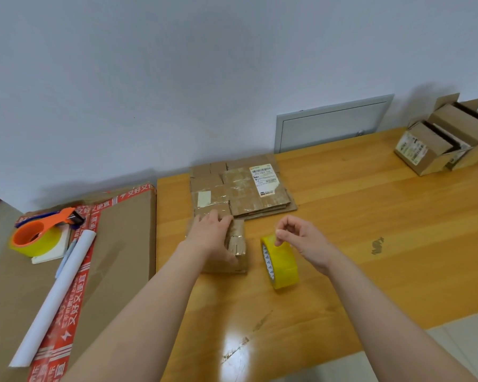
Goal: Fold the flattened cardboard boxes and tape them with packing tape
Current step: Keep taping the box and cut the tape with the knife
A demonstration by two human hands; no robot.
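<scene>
Left hand (pixel 213 235) lies flat on the small folded cardboard box (pixel 238 244), fingers straight, pressing the flaps down. Right hand (pixel 304 238) pinches the top rim of the yellow packing tape roll (pixel 282 266), which stands on edge on the table (pixel 370 216), just right of the box and not touching it. Probably picking loose the tape end: peel slowly and keep the flaps pressed. Flattened boxes (pixel 240 188) are stacked just behind.

Before you, a small folded brown cardboard box (pixel 236 244) sat upright. Just behind it lay a stack of flattened, tape-scarred brown cardboard boxes (pixel 240 188). Beside the box, to your right, a yellow packing-tape roll (pixel 280 261) stood on edge.
</scene>
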